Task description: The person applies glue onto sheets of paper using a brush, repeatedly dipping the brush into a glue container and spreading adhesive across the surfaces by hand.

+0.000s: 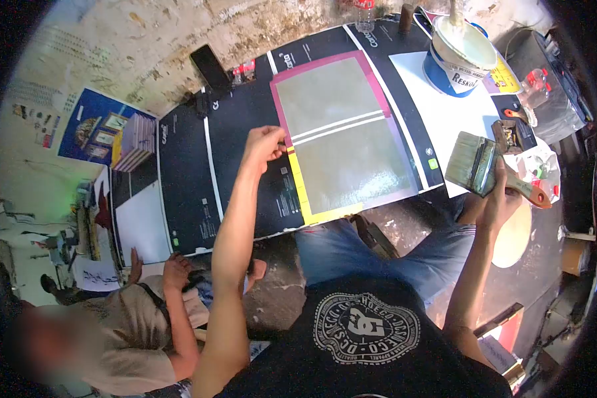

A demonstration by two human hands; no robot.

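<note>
My right hand (501,202) is wrapped round the wooden handle of a wide paintbrush (469,162), its pale bristles pointing left over the table's right side. My left hand (265,147) is closed in a pinch at the left edge of a sheet with a magenta and yellow border (301,192); whether the fingers grip that edge or something small is hidden. Two grey-beige panels (351,162) fill the sheet, parted by two thin white stripes. The lower panel has a wet-looking shine. Both lie flat on the black printed table covering (245,172).
A white-and-blue bucket (454,63) with a stick in it stands at the back right on white paper (414,99). Stacked books (136,142) and a dark phone-like object (210,66) are further left. Another person (123,325) sits at lower left, hands near the table edge.
</note>
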